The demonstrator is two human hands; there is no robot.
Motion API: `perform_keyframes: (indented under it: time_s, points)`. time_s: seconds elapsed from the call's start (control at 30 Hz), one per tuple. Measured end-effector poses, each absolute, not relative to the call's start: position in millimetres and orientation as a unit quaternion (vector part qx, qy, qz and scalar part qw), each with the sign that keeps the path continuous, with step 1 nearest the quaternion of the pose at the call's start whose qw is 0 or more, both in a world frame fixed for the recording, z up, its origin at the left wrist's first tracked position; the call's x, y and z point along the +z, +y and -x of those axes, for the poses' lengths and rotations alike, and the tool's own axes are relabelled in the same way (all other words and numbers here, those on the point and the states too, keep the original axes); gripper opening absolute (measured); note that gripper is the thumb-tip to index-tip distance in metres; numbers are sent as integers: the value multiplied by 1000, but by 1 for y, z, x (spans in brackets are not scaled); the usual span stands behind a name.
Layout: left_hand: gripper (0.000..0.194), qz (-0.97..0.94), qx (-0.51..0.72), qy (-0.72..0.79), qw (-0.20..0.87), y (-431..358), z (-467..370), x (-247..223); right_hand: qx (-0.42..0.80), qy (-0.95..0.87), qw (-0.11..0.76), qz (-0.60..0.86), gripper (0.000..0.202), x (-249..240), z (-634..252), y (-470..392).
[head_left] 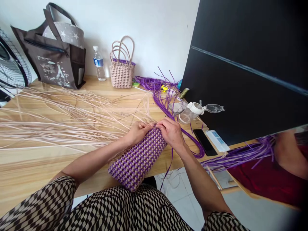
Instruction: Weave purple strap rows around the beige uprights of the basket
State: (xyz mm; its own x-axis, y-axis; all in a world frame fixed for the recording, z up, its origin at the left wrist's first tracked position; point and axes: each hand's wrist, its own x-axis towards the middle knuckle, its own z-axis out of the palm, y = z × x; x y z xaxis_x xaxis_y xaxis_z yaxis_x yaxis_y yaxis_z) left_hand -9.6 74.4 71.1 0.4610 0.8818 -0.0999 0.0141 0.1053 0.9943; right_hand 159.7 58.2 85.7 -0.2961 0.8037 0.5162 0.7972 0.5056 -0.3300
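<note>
A purple and beige woven basket lies tilted between my forearms, its near end against my patterned clothing. My left hand pinches the far left edge of the weave. At the far right corner, my right hand closes its thumb and fingers on the same edge, close beside the left. Any single strand between the fingertips is too small to make out. Long beige strands fan out to the left across the table. A purple strand hangs down beside the basket's right side.
Behind stand a dark tote bag, a water bottle and small woven baskets. Purple strands, a clear flip-lid jar, a phone and a power strip lie right. A black panel separates another person.
</note>
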Motion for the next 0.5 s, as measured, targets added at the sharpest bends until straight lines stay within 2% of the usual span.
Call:
perform_keyframes:
  time_s: [0.1,0.2,0.27,0.33,0.43,0.5]
  points:
    - [51,-585,338,402,617,76,8,69,-4,-789,351,504,18,80,-162,59]
    - [51,-620,280,400,614,87,13,69,6,-786,354,507,17,76,-164,58]
    - [56,-679,242,399,567,95,22,74,16,-788,347,508,16,76,-164,57]
    - [58,-742,235,440,448,100,33,83,20,-785,343,516,16,77,-161,55]
    - [51,-746,317,551,196,98,45,97,11,-776,344,529,17,76,-157,53]
    - [41,-741,383,537,125,94,46,101,4,-771,345,535,18,75,-155,52]
